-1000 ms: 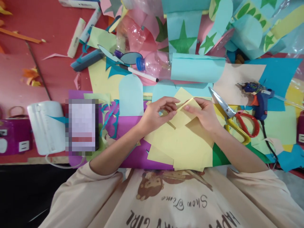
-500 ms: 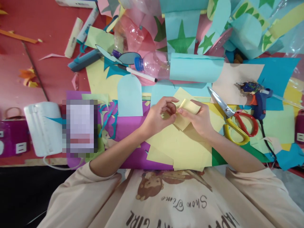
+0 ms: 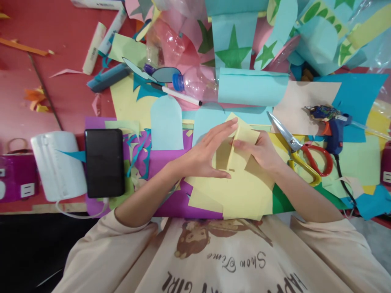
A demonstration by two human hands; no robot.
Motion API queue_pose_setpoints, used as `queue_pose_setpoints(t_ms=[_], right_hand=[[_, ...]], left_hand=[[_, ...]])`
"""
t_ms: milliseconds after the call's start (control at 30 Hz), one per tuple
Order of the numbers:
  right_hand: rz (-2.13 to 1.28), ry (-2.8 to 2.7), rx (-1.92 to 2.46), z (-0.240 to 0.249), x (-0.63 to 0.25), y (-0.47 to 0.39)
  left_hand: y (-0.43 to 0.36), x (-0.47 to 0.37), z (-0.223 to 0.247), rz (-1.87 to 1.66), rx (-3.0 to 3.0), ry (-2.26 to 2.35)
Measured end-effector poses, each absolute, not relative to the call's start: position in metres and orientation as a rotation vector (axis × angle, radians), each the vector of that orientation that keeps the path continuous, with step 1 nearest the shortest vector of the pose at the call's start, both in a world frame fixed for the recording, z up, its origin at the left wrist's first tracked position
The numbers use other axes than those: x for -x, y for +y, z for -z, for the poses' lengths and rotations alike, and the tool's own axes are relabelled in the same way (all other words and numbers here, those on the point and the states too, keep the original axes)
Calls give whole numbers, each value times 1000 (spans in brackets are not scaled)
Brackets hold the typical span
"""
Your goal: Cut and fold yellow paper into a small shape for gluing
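Between my hands is a folded piece of pale yellow paper (image 3: 242,150), held above a larger stack of yellow paper (image 3: 241,195). My right hand (image 3: 262,149) pinches its right side, thumb on top. My left hand (image 3: 209,152) is open at the paper's left edge, with the thumb and fingers spread apart; whether its fingertips touch the paper I cannot tell. To the right lie scissors (image 3: 295,144) with one red and one yellow handle, blades partly apart. A light blue arched paper piece (image 3: 166,122) rests to the left, beyond my left hand.
Beyond my hands lies a plastic bottle (image 3: 198,81) wrapped in light blue paper, beside a marker (image 3: 177,94). A blue glue gun (image 3: 334,126) with a cord is at right. A black phone (image 3: 104,162) and a white device (image 3: 59,165) sit at left among paper scraps.
My left hand has opened from a curled pose, its fingers spreading apart along the paper's left edge. The folded yellow paper now stands more upright in my right hand.
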State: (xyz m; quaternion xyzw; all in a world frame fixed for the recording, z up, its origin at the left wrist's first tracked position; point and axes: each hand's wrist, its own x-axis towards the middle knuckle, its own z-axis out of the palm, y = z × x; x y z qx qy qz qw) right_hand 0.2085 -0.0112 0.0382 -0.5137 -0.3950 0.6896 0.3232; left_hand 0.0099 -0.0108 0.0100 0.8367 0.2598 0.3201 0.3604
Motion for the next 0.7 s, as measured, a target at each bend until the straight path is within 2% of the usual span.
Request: queue_pose_setpoints(t_ms=[467,700], right_hand=[[-1887,-1095,1326,-40,-206,-13],[-1851,-1073,1415,-39,-209,-14]], left_hand=[[-17,-13,-6,-945,-2328,760],[-3,4,-38,-850,-2190,830]])
